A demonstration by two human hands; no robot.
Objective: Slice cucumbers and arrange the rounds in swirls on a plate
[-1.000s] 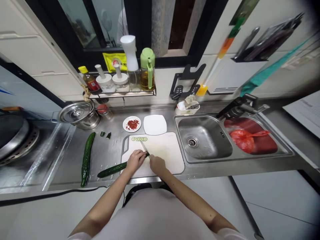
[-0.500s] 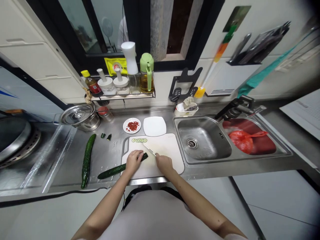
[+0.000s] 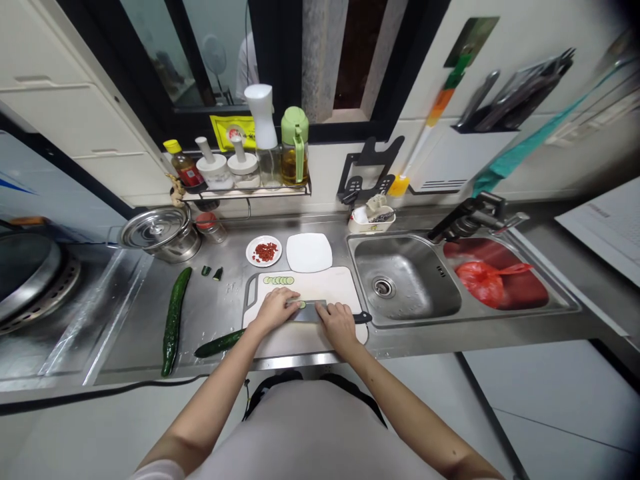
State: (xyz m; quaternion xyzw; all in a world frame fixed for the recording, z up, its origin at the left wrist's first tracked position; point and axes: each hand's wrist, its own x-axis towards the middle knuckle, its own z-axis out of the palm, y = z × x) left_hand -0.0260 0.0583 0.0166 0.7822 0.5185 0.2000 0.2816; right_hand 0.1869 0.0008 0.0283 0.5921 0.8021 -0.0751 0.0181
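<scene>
My left hand (image 3: 275,309) reaches over the cutting board (image 3: 260,348), its thumb and fingertips at a cucumber slice (image 3: 302,305) on the blade of a kitchen knife (image 3: 307,313). The blade lies nearly flat above the board. My right hand (image 3: 341,325) is closed on the knife at the handle end of the blade, and the black handle sticks out to its right. A cut cucumber (image 3: 220,343) lies partly on the board, its near end hidden under my left forearm. A row of cucumber slices (image 3: 279,281) lies along the board's far edge.
Behind the board stand a plate of chopped red pieces (image 3: 250,253) and a white square plate (image 3: 309,252). A whole cucumber (image 3: 175,323) and two cucumber ends (image 3: 217,274) lie left. To the right is a sink (image 3: 410,307) with a red bag (image 3: 483,283).
The knife has turned from pointing away to lying sideways, showing its broad blade with a slice on it. My left hand has moved off the cut cucumber, up and right to the blade.
</scene>
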